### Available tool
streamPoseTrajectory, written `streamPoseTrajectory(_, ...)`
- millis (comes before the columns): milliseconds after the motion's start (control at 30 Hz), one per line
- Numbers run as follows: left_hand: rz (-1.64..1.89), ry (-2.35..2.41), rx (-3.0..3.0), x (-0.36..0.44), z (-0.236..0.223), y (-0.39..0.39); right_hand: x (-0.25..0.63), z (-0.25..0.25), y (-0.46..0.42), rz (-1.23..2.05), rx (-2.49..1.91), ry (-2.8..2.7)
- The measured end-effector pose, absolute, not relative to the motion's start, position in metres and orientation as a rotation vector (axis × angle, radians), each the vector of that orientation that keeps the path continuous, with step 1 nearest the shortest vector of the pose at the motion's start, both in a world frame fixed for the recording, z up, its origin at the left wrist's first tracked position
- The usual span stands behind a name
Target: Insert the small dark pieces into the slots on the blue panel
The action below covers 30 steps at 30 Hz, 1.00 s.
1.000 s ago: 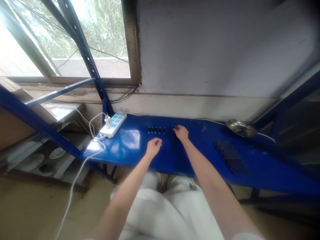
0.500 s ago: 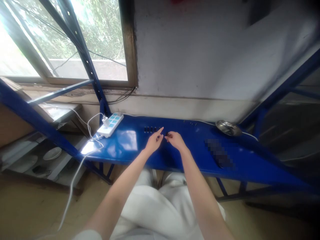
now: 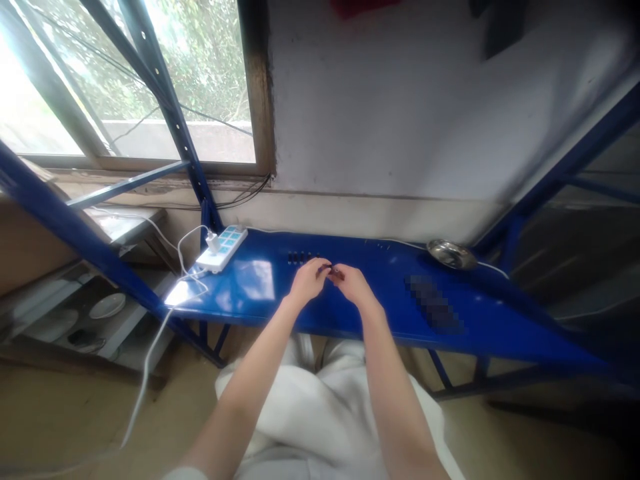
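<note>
Above the blue table (image 3: 345, 317), my left hand (image 3: 308, 281) and my right hand (image 3: 353, 283) meet at the fingertips. Between them is a small dark piece (image 3: 338, 271), too small and blurred to name. My right hand is closed on this piece. The fingers of my left hand are bent and closed at its left end, where a dark bit also shows; whether that is the same piece I cannot tell. Just behind my left hand, several small dark cylinders (image 3: 295, 257) stand in a row, some partly hidden by the fingers.
A white power strip (image 3: 227, 248) with a plugged-in charger lies at the table's left, its cable running to the floor. Tiny bits (image 3: 383, 247) lie near the back edge. At the right are a shiny metal bowl (image 3: 451, 255) and a blurred-out dark object (image 3: 434, 303).
My hands have come together at the dark piece. My left index finger, stretched out before, is now bent in. The view has shifted slightly.
</note>
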<state>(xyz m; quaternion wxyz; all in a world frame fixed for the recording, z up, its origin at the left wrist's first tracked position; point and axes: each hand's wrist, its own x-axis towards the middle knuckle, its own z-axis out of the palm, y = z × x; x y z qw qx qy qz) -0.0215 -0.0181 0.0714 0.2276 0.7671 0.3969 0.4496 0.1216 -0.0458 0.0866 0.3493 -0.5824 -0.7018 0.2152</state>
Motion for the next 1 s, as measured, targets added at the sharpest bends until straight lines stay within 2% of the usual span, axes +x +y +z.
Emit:
streamPoseTrajectory(167, 1.424, 1.167, 1.725, -0.025, 0.089, -0.026, 0.121, 0.094, -0.053, 0.687, -1.467, -1.626)
streamPoseTrajectory(300, 1.475, 1.087, 1.489, -0.026, 0.1, -0.032, 0.118, 0.096, -0.056, 0.613, -1.492, -1.644)
streamPoseTrajectory(433, 1.462, 1.022, 1.447, -0.025, 0.104, -0.035, 0.115, 0.098, -0.057, 0.506, -1.486, -1.666)
streamPoseTrajectory(1000, 1.456, 1.004, 1.354, -0.019, 0.103, -0.041, 0.117, 0.092, -0.054, 0.508, -1.504, -1.649)
